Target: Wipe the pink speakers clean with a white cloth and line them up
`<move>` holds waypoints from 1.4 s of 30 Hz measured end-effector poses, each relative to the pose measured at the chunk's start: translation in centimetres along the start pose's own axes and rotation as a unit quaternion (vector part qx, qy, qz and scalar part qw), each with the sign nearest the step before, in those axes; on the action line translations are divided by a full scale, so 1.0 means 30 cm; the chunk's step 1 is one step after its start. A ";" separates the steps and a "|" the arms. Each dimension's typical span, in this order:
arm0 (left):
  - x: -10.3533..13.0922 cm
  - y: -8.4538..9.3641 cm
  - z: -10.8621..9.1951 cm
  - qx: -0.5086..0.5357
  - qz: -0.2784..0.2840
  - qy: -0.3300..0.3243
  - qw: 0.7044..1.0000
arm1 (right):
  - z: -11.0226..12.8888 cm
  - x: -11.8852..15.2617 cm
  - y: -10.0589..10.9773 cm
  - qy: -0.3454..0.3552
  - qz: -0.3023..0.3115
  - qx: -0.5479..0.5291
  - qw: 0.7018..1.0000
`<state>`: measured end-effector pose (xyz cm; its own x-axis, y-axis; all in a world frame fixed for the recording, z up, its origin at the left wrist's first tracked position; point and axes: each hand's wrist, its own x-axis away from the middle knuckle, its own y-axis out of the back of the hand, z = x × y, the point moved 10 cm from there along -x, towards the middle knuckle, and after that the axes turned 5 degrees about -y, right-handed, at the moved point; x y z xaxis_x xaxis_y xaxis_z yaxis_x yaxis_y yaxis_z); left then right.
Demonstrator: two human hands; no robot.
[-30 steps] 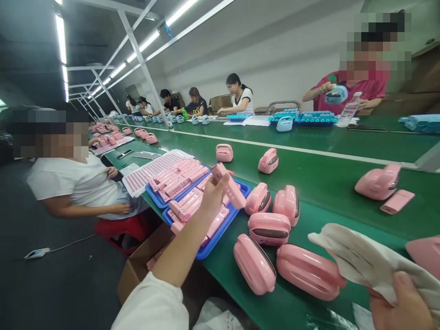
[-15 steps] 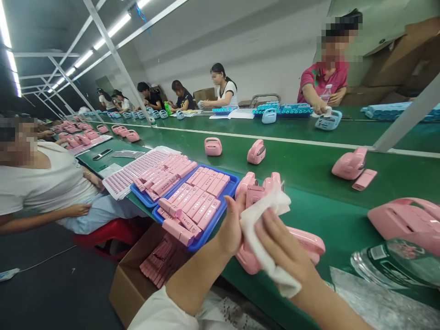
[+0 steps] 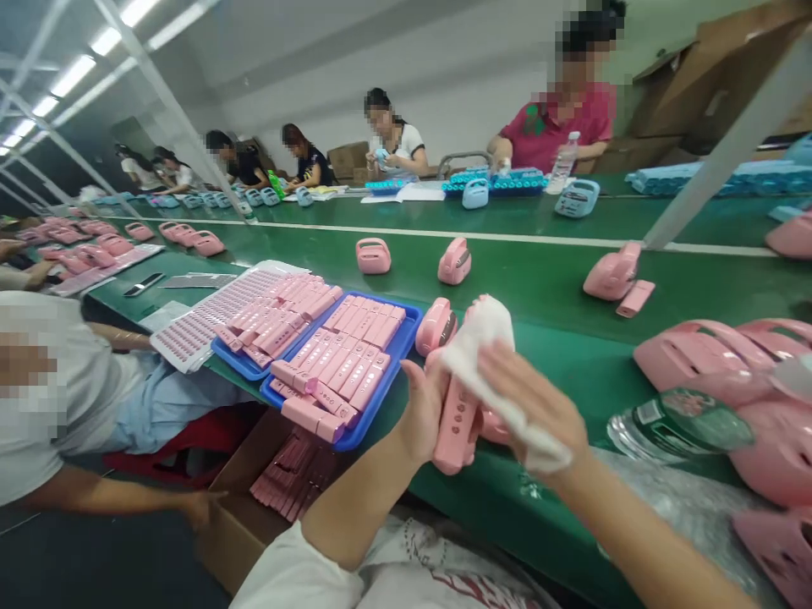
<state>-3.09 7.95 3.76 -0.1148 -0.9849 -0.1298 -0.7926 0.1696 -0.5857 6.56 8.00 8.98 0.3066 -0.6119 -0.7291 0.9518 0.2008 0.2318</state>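
Pink parts fill the two blue trays (image 3: 406,326) at the left, laid in rows within easy reach of our left hand (image 3: 424,408). That hand is clenched around a long pink piece (image 3: 454,421), holding it upright above the green tabletop (image 3: 558,296) so one face is turned outward. Our right hand (image 3: 536,397) presses a white cloth (image 3: 480,342) over the top of the piece, fingers spread to keep the cloth flat on it. Farther right, pink shells (image 3: 704,355) and a plastic bottle (image 3: 678,423) lie close by.
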 end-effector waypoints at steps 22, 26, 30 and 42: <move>0.011 -0.084 0.057 -0.016 0.039 0.063 0.997 | -0.199 0.147 0.251 -0.255 -0.306 -0.067 0.915; 0.016 -0.090 0.058 -0.031 0.049 0.053 0.997 | -0.218 0.163 0.273 -0.269 -0.318 -0.078 0.906; 0.029 -0.084 0.062 -0.086 0.067 0.046 0.993 | -0.226 0.156 0.276 -0.255 -0.286 -0.082 0.920; 0.002 -0.026 0.069 -0.029 -0.014 0.077 0.996 | -0.214 0.160 0.289 -0.264 -0.309 -0.055 0.912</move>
<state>-1.23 7.83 2.56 -0.1794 -0.9837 0.0136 -0.8293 0.1438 -0.5400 16.25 11.72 3.34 -0.3017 -0.9114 -0.2797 0.9461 -0.2499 -0.2062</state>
